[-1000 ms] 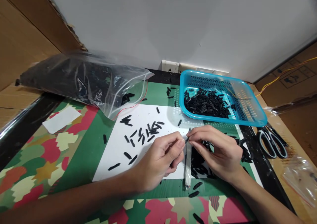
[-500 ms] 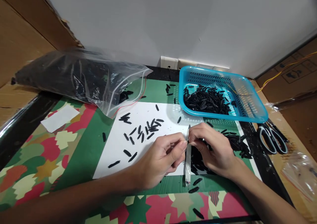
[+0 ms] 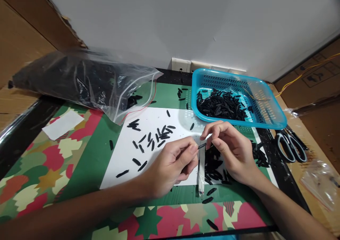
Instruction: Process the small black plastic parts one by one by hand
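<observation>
My left hand (image 3: 176, 164) pinches one end of a small black piece (image 3: 202, 146) over a white sheet (image 3: 119, 162). Just right of it, my right hand (image 3: 230, 148) has its fingers spread and curved, close to the piece's free end. A narrow strip in clear wrap (image 3: 201, 172) lies below the hands. Beside that strip, partly hidden under my right hand, is a pile of black pieces (image 3: 214, 167). Several more black pieces (image 3: 163, 132) are scattered on the sheet's left part. A blue basket (image 3: 241, 123) behind my right hand holds many similar pieces.
A large clear zip bag (image 3: 79, 80) full of dark material lies at the back left. White paper (image 3: 63, 124) rests on the patterned mat. Scissors (image 3: 289, 148) and a small clear bag (image 3: 318, 183) are at the right. Cardboard stands on both sides.
My right hand has parted from my left and its fingers have opened. The black piece now shows sticking out of my left fingers. The view has shifted slightly.
</observation>
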A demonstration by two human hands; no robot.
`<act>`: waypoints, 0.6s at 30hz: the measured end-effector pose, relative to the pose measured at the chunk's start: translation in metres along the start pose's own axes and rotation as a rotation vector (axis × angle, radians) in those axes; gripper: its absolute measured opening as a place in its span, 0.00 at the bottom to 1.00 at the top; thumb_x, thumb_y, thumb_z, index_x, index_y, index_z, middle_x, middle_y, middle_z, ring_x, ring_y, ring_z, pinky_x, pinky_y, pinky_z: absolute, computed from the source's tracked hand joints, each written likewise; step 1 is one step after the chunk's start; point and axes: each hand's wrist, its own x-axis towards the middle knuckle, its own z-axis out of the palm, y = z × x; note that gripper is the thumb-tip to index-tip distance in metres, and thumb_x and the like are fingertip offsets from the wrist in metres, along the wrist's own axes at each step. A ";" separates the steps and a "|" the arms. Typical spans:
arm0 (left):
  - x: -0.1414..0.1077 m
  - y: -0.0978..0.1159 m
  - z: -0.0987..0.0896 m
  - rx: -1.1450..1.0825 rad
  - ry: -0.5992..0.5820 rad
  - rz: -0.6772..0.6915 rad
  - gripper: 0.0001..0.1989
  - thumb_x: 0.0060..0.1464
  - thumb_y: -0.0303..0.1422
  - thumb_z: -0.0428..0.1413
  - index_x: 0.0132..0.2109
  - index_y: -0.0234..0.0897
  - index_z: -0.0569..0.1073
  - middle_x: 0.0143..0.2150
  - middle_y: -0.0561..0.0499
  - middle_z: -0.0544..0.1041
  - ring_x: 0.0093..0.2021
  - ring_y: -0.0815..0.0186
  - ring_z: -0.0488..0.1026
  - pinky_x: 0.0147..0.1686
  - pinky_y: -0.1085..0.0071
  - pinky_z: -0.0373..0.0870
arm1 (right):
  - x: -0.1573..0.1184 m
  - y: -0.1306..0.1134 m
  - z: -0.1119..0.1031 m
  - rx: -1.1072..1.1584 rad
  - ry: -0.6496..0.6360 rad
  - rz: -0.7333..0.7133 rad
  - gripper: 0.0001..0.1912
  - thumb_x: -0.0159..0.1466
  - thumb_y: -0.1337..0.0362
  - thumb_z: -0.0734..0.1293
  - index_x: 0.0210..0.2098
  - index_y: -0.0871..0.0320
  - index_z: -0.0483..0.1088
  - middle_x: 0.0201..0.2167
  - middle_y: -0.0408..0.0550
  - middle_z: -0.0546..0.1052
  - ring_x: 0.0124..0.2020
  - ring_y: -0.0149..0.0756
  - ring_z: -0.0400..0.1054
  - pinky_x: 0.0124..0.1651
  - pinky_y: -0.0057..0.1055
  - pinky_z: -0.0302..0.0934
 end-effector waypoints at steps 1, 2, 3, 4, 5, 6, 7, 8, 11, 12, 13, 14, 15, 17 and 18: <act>0.000 0.000 0.000 -0.004 0.004 0.005 0.22 0.72 0.48 0.54 0.34 0.39 0.63 0.26 0.59 0.64 0.20 0.78 0.51 0.16 0.81 0.47 | 0.000 0.001 -0.001 0.000 0.003 0.004 0.05 0.78 0.67 0.63 0.44 0.54 0.67 0.44 0.49 0.75 0.44 0.37 0.72 0.46 0.34 0.68; 0.000 0.000 0.000 -0.010 0.006 0.010 0.22 0.72 0.48 0.55 0.34 0.39 0.63 0.26 0.59 0.64 0.20 0.78 0.51 0.16 0.82 0.47 | -0.001 0.001 -0.001 0.001 0.003 0.007 0.05 0.78 0.67 0.63 0.44 0.54 0.68 0.44 0.49 0.75 0.44 0.37 0.72 0.46 0.34 0.68; 0.000 0.000 0.000 -0.016 0.007 0.013 0.22 0.72 0.48 0.55 0.34 0.39 0.63 0.26 0.59 0.65 0.20 0.78 0.50 0.16 0.82 0.47 | -0.001 0.002 -0.001 0.003 -0.001 0.009 0.05 0.78 0.67 0.64 0.43 0.54 0.68 0.44 0.48 0.75 0.45 0.36 0.72 0.47 0.34 0.67; 0.000 0.000 0.000 -0.023 0.006 0.015 0.22 0.72 0.48 0.55 0.35 0.38 0.63 0.26 0.60 0.65 0.20 0.79 0.50 0.16 0.82 0.47 | -0.002 0.003 -0.002 0.003 -0.006 0.011 0.05 0.78 0.67 0.64 0.43 0.54 0.69 0.44 0.48 0.75 0.45 0.36 0.72 0.48 0.34 0.67; 0.001 -0.001 -0.001 -0.028 0.003 0.015 0.21 0.73 0.48 0.55 0.35 0.38 0.63 0.26 0.60 0.65 0.20 0.79 0.50 0.16 0.82 0.47 | -0.002 0.003 -0.002 -0.001 -0.012 0.011 0.05 0.78 0.68 0.64 0.44 0.54 0.69 0.44 0.47 0.75 0.46 0.36 0.73 0.49 0.34 0.67; 0.001 -0.001 -0.001 -0.031 0.001 0.014 0.21 0.73 0.48 0.55 0.35 0.39 0.63 0.26 0.60 0.65 0.20 0.79 0.50 0.16 0.82 0.47 | -0.002 0.004 -0.002 -0.011 -0.019 0.013 0.05 0.78 0.68 0.64 0.44 0.54 0.70 0.44 0.47 0.76 0.46 0.36 0.73 0.49 0.34 0.67; 0.001 -0.002 -0.001 -0.035 0.001 0.015 0.21 0.73 0.48 0.55 0.35 0.39 0.63 0.25 0.60 0.65 0.20 0.79 0.50 0.16 0.82 0.47 | -0.003 0.004 -0.002 -0.024 -0.024 0.013 0.05 0.78 0.68 0.64 0.45 0.53 0.71 0.45 0.47 0.76 0.47 0.36 0.73 0.50 0.34 0.67; 0.001 -0.002 -0.001 -0.037 0.000 0.018 0.20 0.73 0.47 0.54 0.36 0.39 0.63 0.25 0.60 0.64 0.20 0.79 0.50 0.16 0.82 0.47 | -0.003 0.005 -0.002 -0.039 -0.027 0.012 0.06 0.78 0.68 0.64 0.47 0.53 0.72 0.45 0.47 0.76 0.48 0.36 0.73 0.50 0.34 0.67; 0.001 -0.004 -0.002 -0.034 0.001 0.031 0.20 0.74 0.46 0.54 0.36 0.38 0.64 0.26 0.60 0.65 0.20 0.79 0.50 0.16 0.83 0.48 | -0.003 0.005 -0.002 -0.071 -0.025 0.001 0.06 0.78 0.68 0.65 0.48 0.53 0.73 0.45 0.47 0.77 0.47 0.36 0.73 0.48 0.33 0.67; 0.000 -0.004 -0.002 -0.036 0.002 0.030 0.20 0.74 0.46 0.54 0.36 0.38 0.64 0.26 0.60 0.65 0.20 0.79 0.50 0.16 0.83 0.48 | -0.003 0.004 -0.002 -0.076 -0.021 -0.006 0.05 0.77 0.68 0.66 0.48 0.53 0.74 0.45 0.47 0.77 0.46 0.35 0.73 0.46 0.32 0.67; 0.000 -0.004 -0.002 -0.040 0.001 0.028 0.20 0.74 0.46 0.54 0.36 0.38 0.64 0.26 0.60 0.65 0.19 0.79 0.50 0.16 0.83 0.48 | -0.003 0.004 -0.002 -0.078 -0.017 -0.012 0.05 0.76 0.69 0.67 0.48 0.53 0.74 0.44 0.46 0.78 0.45 0.35 0.73 0.46 0.32 0.68; 0.000 -0.004 -0.002 -0.045 0.002 0.025 0.20 0.74 0.47 0.54 0.36 0.38 0.64 0.26 0.60 0.65 0.19 0.79 0.50 0.16 0.83 0.47 | -0.003 0.004 -0.003 -0.079 -0.013 -0.015 0.04 0.76 0.69 0.68 0.47 0.53 0.74 0.43 0.46 0.78 0.44 0.35 0.73 0.45 0.32 0.68; 0.000 -0.004 -0.002 -0.049 0.005 0.023 0.20 0.73 0.47 0.54 0.36 0.38 0.64 0.26 0.60 0.65 0.19 0.79 0.50 0.16 0.83 0.47 | -0.003 0.004 -0.003 -0.079 -0.008 -0.015 0.04 0.75 0.69 0.69 0.47 0.53 0.74 0.43 0.45 0.78 0.44 0.35 0.74 0.45 0.32 0.68; 0.000 -0.003 -0.002 -0.051 0.009 0.022 0.21 0.73 0.48 0.54 0.36 0.38 0.63 0.26 0.60 0.65 0.19 0.80 0.50 0.16 0.83 0.48 | -0.004 0.005 -0.003 -0.087 0.000 -0.014 0.05 0.73 0.69 0.71 0.46 0.53 0.74 0.42 0.45 0.78 0.43 0.35 0.74 0.44 0.32 0.69; 0.001 -0.002 -0.002 -0.051 0.010 0.023 0.21 0.73 0.48 0.55 0.35 0.38 0.63 0.26 0.60 0.65 0.19 0.80 0.51 0.16 0.83 0.48 | -0.004 0.005 -0.004 -0.094 0.003 -0.014 0.05 0.73 0.69 0.71 0.46 0.53 0.75 0.42 0.45 0.79 0.43 0.34 0.74 0.44 0.32 0.69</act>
